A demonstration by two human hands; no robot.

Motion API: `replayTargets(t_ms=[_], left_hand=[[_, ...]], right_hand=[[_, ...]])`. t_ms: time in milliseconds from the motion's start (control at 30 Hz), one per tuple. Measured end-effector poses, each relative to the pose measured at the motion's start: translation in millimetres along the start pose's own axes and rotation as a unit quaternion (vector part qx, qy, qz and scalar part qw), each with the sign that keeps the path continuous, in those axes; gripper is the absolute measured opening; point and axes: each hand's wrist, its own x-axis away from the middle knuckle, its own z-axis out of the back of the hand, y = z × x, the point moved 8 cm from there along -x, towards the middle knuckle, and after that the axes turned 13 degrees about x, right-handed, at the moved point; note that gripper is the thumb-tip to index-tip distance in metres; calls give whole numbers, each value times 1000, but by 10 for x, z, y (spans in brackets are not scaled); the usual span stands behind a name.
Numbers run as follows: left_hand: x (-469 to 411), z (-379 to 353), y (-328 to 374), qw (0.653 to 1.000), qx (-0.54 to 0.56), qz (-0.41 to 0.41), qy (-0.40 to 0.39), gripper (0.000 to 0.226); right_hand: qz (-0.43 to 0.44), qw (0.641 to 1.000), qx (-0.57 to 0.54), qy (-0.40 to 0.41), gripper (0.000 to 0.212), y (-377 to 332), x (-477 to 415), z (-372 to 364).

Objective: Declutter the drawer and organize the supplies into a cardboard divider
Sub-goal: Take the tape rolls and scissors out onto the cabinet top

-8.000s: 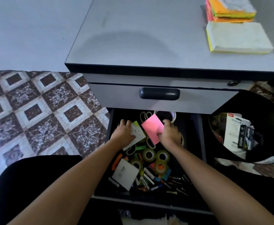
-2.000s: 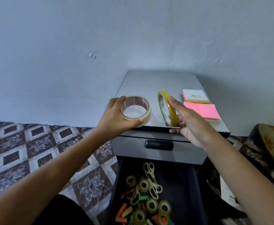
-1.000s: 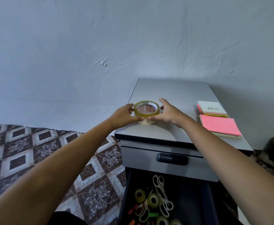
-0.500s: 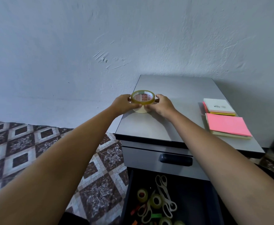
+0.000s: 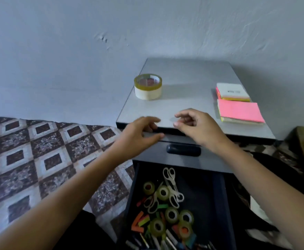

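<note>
Your left hand (image 5: 140,130) and right hand (image 5: 198,125) are hovering relaxed and empty at the bench (image 5: 183,91) front edge, while the small tape rolls (image 5: 162,193) and scissors (image 5: 172,183) are sitting in the open drawer (image 5: 212,204) straight below, between both hands, scissors lying front-to-back.

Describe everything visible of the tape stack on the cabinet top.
The tape stack is two rolls lying flat: a narrow yellowish translucent roll on a wider cream, paper-looking one, reddish print inside the core. It sits near the left edge of the grey cabinet top; neither the left hand nor the right hand touches it.
</note>
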Motion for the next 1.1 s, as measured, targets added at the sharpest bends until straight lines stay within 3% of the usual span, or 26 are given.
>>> replayTargets(t_ms=[167,300,467,600,767,933,1100], left_hand=[[501,-752,-609,985,-29,95,-144,46],[818,-1164,-1218,958,-69,181,-212,46],[1111,-1442,-1741,922,-102,252,-277,49],[1328,-1644,-1979,900,-122,270,-319,46],[1519,-1919,-2146,867,-170,241,-401,58],[1684,-2077,-2245,835,-231,212,-452,76],[1699,-2095,-2280,845,-239,203,-434,72]], right_hand=[[-30,999,17,-24,14,452,657,-331],[-109,982,93,-122,14,1210,1053,-887],[-151,902,269,-304,49,2165,1463,-1640],[-99,854,324,-396,65,2339,1601,-1924],[-40,816,363,-448,73,2330,1556,-2048],[-61,832,326,-445,68,2362,1576,-1941],[85,799,439,-402,74,2227,1673,-1893]])
